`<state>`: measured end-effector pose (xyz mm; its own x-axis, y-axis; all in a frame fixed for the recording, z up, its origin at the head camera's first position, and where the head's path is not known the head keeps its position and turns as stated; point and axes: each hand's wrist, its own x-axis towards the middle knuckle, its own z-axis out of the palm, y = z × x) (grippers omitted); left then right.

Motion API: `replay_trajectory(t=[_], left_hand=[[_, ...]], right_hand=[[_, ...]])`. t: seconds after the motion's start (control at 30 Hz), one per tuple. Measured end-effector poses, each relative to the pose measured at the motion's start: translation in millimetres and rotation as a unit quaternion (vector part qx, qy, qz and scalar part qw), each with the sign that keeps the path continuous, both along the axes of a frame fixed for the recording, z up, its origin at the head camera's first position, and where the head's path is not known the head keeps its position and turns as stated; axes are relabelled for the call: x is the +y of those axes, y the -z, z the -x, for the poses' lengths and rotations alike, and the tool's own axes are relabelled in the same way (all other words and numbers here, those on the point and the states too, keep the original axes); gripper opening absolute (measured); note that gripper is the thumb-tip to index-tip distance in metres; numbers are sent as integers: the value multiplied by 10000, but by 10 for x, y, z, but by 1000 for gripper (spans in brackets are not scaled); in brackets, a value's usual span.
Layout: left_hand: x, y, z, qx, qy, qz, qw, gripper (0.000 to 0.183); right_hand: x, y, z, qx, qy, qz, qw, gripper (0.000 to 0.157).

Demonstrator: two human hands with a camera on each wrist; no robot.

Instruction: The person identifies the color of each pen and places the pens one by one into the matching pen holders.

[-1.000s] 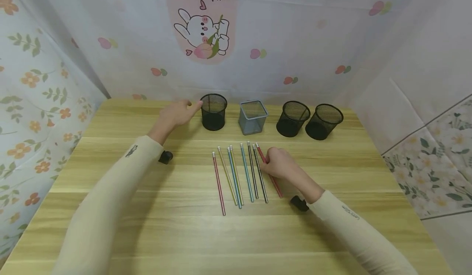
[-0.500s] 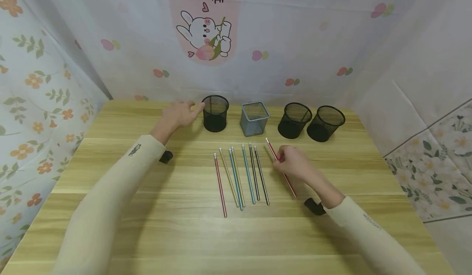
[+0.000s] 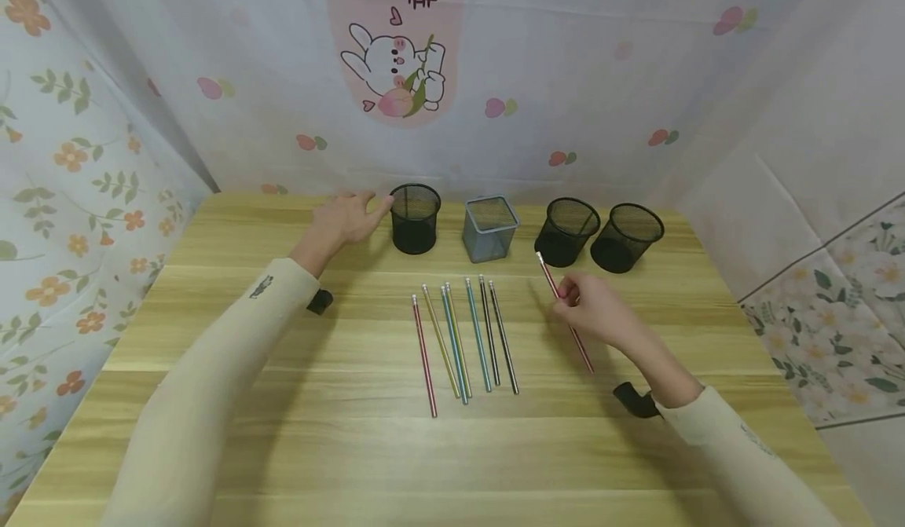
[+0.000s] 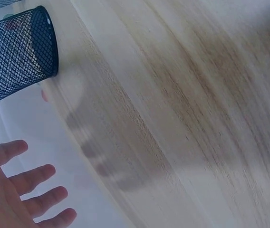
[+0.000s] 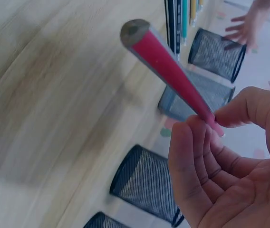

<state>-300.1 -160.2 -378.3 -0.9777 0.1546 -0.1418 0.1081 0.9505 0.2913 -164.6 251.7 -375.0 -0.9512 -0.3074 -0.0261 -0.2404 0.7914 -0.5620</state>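
My right hand [image 3: 597,307] pinches a red pencil [image 3: 581,348] between thumb and fingers, above the tabletop. The pencil slants with its white eraser end toward the cups; in the right wrist view the plain end of this red pencil [image 5: 166,64] points toward the camera. My left hand [image 3: 345,217] is beside the leftmost round black mesh pen cup [image 3: 414,225], fingers loosely spread. In the left wrist view the left hand [image 4: 16,190] holds nothing and its fingers look apart from the black cup [image 4: 18,54]; whether the thumb touches the rim cannot be told.
Several pencils lie on the wooden table [image 3: 339,448]: a red pencil [image 3: 424,358], yellow, blue and black pencils [image 3: 503,338]. Right of the left cup stand a square grey mesh cup [image 3: 489,232] and two round black cups, one [image 3: 566,232] near the other [image 3: 626,238]. A printed cloth hangs behind.
My right hand has lifted the rightmost red pencil from beside the black pencils and carried it to the right. The left hand has stayed beside the left cup.
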Motion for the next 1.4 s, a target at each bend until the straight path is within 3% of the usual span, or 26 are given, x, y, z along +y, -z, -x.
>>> replay_trajectory(t=[0.6,0.93,1.4], left_hand=[[33,-33,-11,36,63,111,9999,93],[41,-30,18,41,-37,113,9999,94],[48,-25,13,88,-93,292,9995,94]], right_hand=[[415,-245,-34,617,-163,687,9956,6],[498,-245,-2,912,-359,1119,9889,5],[653,-335,60,1129,-126,1954,9741,13]])
